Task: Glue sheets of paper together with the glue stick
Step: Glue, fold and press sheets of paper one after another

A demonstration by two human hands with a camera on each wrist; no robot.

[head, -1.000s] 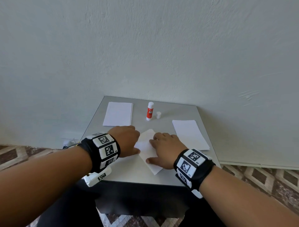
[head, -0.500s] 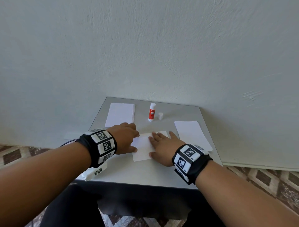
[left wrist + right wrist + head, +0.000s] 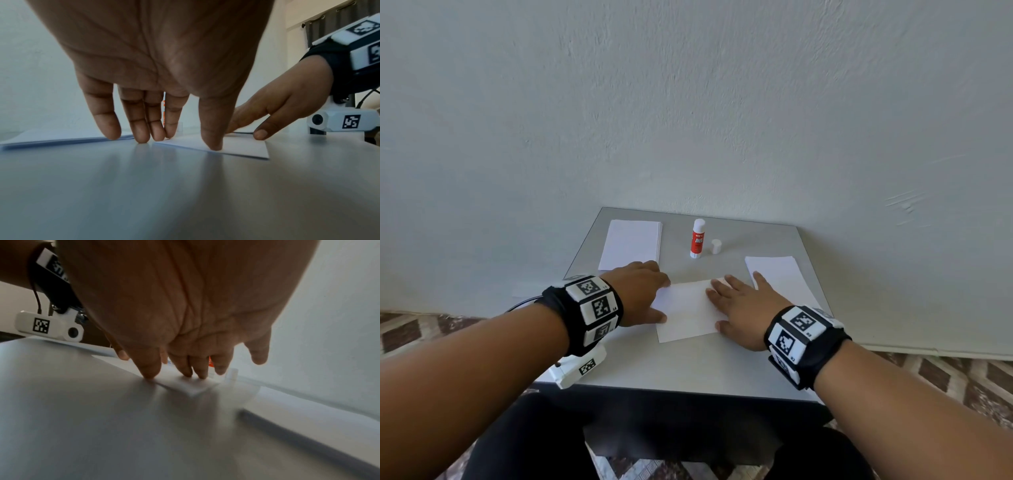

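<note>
Two flat hands, left (image 3: 643, 294) and right (image 3: 744, 313), fingers straight, pressing sheet (image 3: 686, 310) to bond it; just behind, glue stick (image 3: 698, 238) upright, uncapped, beside cap (image 3: 716, 246).

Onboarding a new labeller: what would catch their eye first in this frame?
Both hands, left hand and right hand, press flat on the white sheet at the table's centre. Behind it the red-and-white glue stick stands upright, its cap off beside it. Paper stacks lie far left and right.
</note>
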